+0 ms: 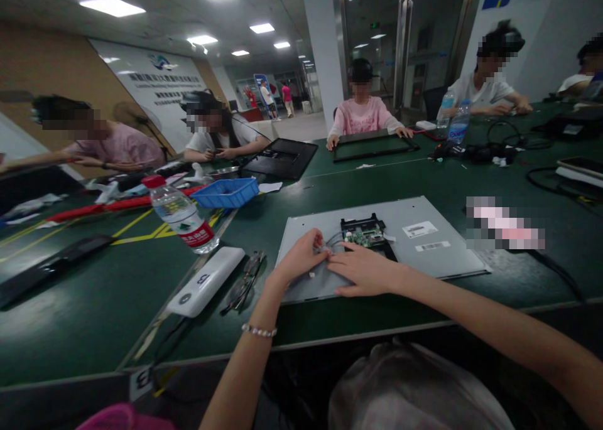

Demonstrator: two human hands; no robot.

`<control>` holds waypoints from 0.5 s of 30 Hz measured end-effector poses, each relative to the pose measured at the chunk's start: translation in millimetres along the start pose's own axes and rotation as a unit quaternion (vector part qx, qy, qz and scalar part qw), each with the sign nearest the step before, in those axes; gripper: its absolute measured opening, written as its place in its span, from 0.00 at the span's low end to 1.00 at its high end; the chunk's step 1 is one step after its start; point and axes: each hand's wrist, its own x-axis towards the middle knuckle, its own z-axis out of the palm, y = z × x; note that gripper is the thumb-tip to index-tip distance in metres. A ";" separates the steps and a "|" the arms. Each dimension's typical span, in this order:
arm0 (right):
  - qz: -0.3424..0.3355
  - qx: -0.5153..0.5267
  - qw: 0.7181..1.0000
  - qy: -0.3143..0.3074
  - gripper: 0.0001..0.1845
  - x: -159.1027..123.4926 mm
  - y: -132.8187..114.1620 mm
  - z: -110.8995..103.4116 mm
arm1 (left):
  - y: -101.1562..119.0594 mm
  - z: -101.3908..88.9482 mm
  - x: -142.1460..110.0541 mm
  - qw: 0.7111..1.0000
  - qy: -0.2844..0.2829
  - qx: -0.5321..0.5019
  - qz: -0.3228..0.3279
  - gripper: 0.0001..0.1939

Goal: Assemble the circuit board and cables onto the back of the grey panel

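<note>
A flat grey display panel (pixel 301 229) lies on the table in front of me, its back facing up. A green circuit board (pixel 365 237) sits in a black bracket near its middle, with thin grey cables (pixel 333 238) running from its left side. My left hand (pixel 304 254) is at the panel's left part, fingers curled in a pinch beside the cables; whatever is between the fingertips is too small to make out. Reaching in from the right, my right hand (pixel 365 270) has its fingers stretched over the panel below the board, thumb apart, fingertips meeting the left hand's.
Left of the panel are folded glasses (pixel 244 282), a white power bank (pixel 207 282), a water bottle (pixel 181 213) and a blue tray (pixel 226 193). A blurred object (pixel 506 223) with a cable lies right. Across the table, a person (pixel 362 113) touches a black frame (pixel 377 147); others sit nearby.
</note>
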 end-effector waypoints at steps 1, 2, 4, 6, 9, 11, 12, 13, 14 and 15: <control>0.001 -0.003 1.000 0.001 0.27 -0.7 -1.9 -1.1 | -1.1 0.0 0.2 1.000 -0.005 -0.001 -0.001 0.12; 0.001 -0.005 1.000 0.000 0.27 -1.4 -3.8 -2.5 | -2.0 -0.1 0.6 1.000 -0.009 -0.003 -0.003 0.12; 0.000 -0.007 1.000 -0.004 0.27 -3.6 -7.8 -5.5 | -3.4 -0.1 1.6 1.000 -0.015 -0.010 -0.007 0.13; -0.001 -0.010 1.000 -0.011 0.28 -6.7 -11.5 -8.0 | -4.7 0.3 2.5 1.000 -0.016 -0.016 -0.014 0.14; 0.005 -0.011 1.000 -0.014 0.30 -12.2 -16.2 -9.9 | -6.4 0.9 3.3 1.000 -0.010 -0.012 -0.020 0.15; 0.010 -0.004 1.000 -0.012 0.31 -15.4 -18.3 -9.9 | -7.3 0.6 3.5 1.000 -0.010 -0.003 -0.015 0.16; 0.012 0.002 1.000 -0.010 0.30 -16.6 -18.9 -9.9 | -7.6 0.4 3.4 1.000 -0.014 0.001 -0.010 0.17; 0.013 0.010 1.000 -0.009 0.29 -17.5 -19.2 -10.2 | -7.8 0.1 3.2 1.000 -0.019 0.004 -0.006 0.18; 0.013 0.019 1.000 -0.008 0.29 -18.1 -18.9 -11.1 | -7.9 -0.2 3.0 1.000 -0.025 0.008 -0.002 0.20; 0.015 0.031 0.999 -0.006 0.27 -18.5 -17.9 -12.7 | -8.0 -0.3 2.8 0.999 -0.030 0.013 0.001 0.21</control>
